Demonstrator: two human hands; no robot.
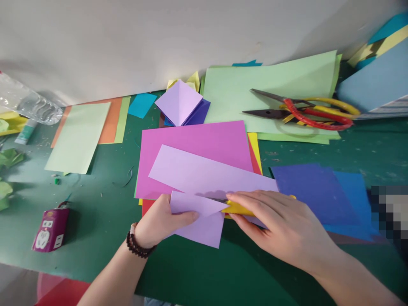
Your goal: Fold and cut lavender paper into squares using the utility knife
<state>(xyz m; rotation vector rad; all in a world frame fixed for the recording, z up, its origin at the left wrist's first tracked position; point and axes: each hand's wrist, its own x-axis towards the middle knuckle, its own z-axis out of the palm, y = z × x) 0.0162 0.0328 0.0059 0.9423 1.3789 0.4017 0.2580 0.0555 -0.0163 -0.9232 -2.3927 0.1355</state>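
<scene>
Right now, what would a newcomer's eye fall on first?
Probably the lilac paper in the left hand, front centre, beside the yellow tool in the right hand. A magenta sheet lies behind. Open scissors with red and yellow handles lie across pale green sheets, back right.

The paper (200, 231) in the left hand (161, 223) is plain lilac; the tool (239, 207) under the right hand (277, 225) is yellow. The bead bracelet (139, 248) behind the left hand is near-black brown. Beyond the hands, a lilac strip (191, 168) crosses a magenta sheet (194, 134). Right of the right hand, one sheet (310, 191) is violet-blue. Beyond that hand, scissors (293, 111) show dark blades with red and yellow handles. Left of the left hand, a purple box (51, 229) bears white markings.
</scene>
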